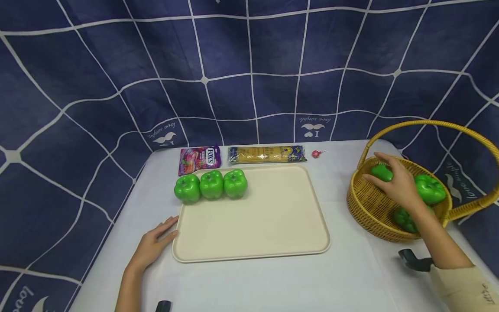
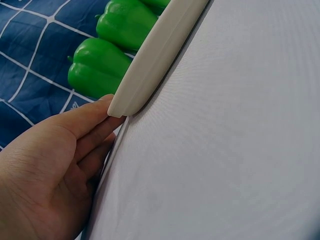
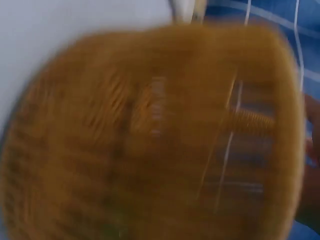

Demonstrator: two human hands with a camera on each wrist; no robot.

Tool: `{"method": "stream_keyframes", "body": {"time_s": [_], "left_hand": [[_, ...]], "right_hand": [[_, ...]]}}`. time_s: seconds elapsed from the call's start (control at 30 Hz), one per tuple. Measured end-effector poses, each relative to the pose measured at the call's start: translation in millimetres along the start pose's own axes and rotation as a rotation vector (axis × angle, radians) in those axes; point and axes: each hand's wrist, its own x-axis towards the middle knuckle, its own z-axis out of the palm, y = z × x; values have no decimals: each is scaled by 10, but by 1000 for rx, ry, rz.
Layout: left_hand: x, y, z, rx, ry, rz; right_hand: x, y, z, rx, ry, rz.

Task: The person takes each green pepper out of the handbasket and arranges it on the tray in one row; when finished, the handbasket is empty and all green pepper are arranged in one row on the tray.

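My left hand (image 1: 155,242) rests at the left edge of a cream tray (image 1: 269,221), its fingertips touching the rim. The left wrist view shows these fingers (image 2: 85,117) extended against the tray's edge. Three green bell peppers (image 1: 212,185) stand in a row at the tray's far left corner. Over a yellow wicker basket (image 1: 362,216), my right hand (image 1: 397,182) has thumb and fingers spread above a green pepper (image 1: 381,172). Two more peppers, a bright one (image 1: 430,189) and one partly behind my forearm (image 1: 403,219), lie in the basket. The right wrist view is blurred.
Behind the tray lie a purple FOX'S candy bag (image 1: 199,159), a yellow pasta packet (image 1: 267,154) and a red lollipop (image 1: 316,154). The basket's tall handle (image 1: 440,123) arches over its right side. A blue checked cloth (image 1: 273,52) hangs behind the white table.
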Motion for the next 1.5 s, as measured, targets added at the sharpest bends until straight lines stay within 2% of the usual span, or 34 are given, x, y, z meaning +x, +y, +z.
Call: {"method": "stream_keyframes", "body": {"time_s": [0.17, 0.33, 0.47, 0.63, 0.77, 0.93, 1.23, 1.37, 1.5], "left_hand": [[-1, 24, -3, -9, 5, 4], [-5, 35, -12, -18, 1, 9], [-5, 29, -22, -20, -1, 17], [-2, 21, -24, -25, -9, 9], [-1, 23, -18, -22, -7, 1], [-4, 21, -10, -20, -7, -2], [-4, 16, -1, -12, -2, -17], [-3, 19, -3, -15, -4, -26], [-5, 22, -4, -14, -5, -24]], "right_hand": [[11, 382, -239, -78, 26, 31], [2, 667, -337, -131, -24, 93], [-14, 791, -342, -161, -70, 117], [-11, 865, -350, -209, -138, 120], [4, 916, -357, -260, -184, 63], [-10, 979, -343, -353, -174, -8], [11, 985, -301, -449, -201, -21], [6, 976, -293, -451, -202, -2], [-13, 939, -291, -394, -183, 9]]}}
